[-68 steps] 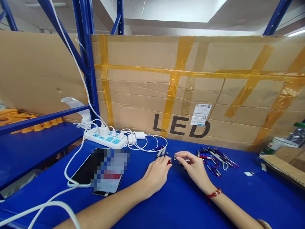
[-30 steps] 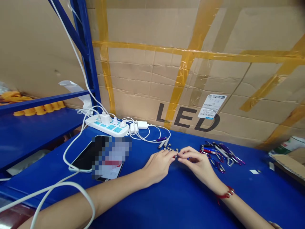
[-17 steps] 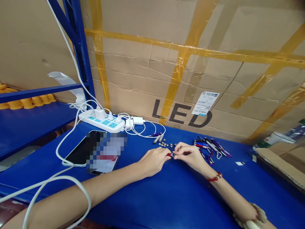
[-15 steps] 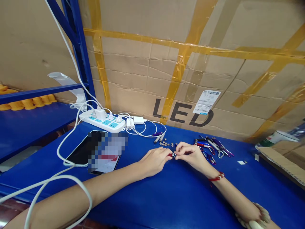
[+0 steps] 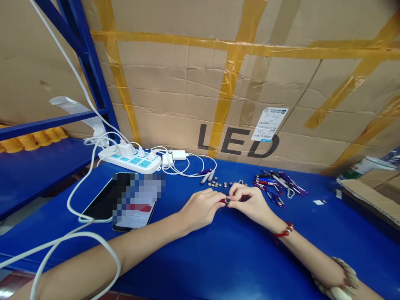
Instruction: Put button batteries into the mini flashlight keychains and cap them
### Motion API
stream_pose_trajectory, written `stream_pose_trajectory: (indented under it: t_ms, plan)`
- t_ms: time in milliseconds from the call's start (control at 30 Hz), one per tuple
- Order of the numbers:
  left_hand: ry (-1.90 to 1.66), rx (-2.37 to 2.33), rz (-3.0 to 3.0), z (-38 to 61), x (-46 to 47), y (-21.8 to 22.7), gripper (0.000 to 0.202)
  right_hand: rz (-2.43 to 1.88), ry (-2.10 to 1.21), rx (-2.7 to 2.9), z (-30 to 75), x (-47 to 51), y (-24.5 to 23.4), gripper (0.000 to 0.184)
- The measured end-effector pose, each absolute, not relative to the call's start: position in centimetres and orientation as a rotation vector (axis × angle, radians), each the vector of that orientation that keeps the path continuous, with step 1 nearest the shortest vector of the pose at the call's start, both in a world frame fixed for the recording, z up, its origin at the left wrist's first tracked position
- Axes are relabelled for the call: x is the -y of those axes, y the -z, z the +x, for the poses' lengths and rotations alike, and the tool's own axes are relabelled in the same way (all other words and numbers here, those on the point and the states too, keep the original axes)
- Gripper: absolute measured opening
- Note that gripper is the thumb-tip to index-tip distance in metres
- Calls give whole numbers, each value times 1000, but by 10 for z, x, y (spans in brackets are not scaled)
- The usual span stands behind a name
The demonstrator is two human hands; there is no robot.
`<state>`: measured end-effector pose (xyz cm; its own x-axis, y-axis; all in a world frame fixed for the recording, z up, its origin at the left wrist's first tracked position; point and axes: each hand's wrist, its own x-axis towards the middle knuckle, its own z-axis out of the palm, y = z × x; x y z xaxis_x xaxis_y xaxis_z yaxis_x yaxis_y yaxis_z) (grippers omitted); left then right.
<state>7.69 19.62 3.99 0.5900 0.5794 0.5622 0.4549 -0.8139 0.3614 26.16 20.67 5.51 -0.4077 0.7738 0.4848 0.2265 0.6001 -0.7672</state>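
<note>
My left hand (image 5: 201, 211) pinches a small red metal tube that looks like a mini flashlight (image 5: 222, 201), mostly hidden by the fingers. Its silver and dark end points right. At that end the fingertips of my right hand (image 5: 250, 202) are closed, with thumb and forefinger pressed on it. Just behind the hands lie several button cells (image 5: 216, 184). Silver tubes (image 5: 206, 178) and a purple tube (image 5: 204, 171) rest beside them. To the right is a pile of coloured mini flashlights (image 5: 278, 183) with carabiner clips.
A white power strip (image 5: 145, 167) with plugs and tangled white cables stands at the back left. Two phones (image 5: 96, 199) (image 5: 137, 214) lie on the blue table (image 5: 200, 266). A big cardboard box (image 5: 175, 96) walls off the back; an open carton (image 5: 371, 200) is at right.
The camera view has shifted slightly. Right fingers have closed in on the tube's end, where a gap showed before; a small clip behind the right hand has come into sight.
</note>
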Motion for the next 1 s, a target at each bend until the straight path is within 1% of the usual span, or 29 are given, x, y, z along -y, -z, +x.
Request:
stream_pose_trajectory:
  t_ms: [133, 467, 567, 800, 1000]
  plan:
    - [-1188, -893, 2676, 77, -196, -38, 21, -803, -765, 1900, 259, -205, -55, 27]
    - [-1332, -982, 2712, 78, -200, -35, 20, -936, -818, 1859, 259, -209, -48, 24]
    - [-1299, -1026, 2684, 79, -201, -35, 22, -935, -858, 1840, 259, -211, -45, 25]
    - [-1093, -1068, 2567, 80, -205, -36, 22, -1051, -1000, 1738, 254, -214, -41, 40]
    - [-1045, -1108, 2515, 82, -204, -38, 26, -1099, -1041, 1712, 255, -215, -40, 44]
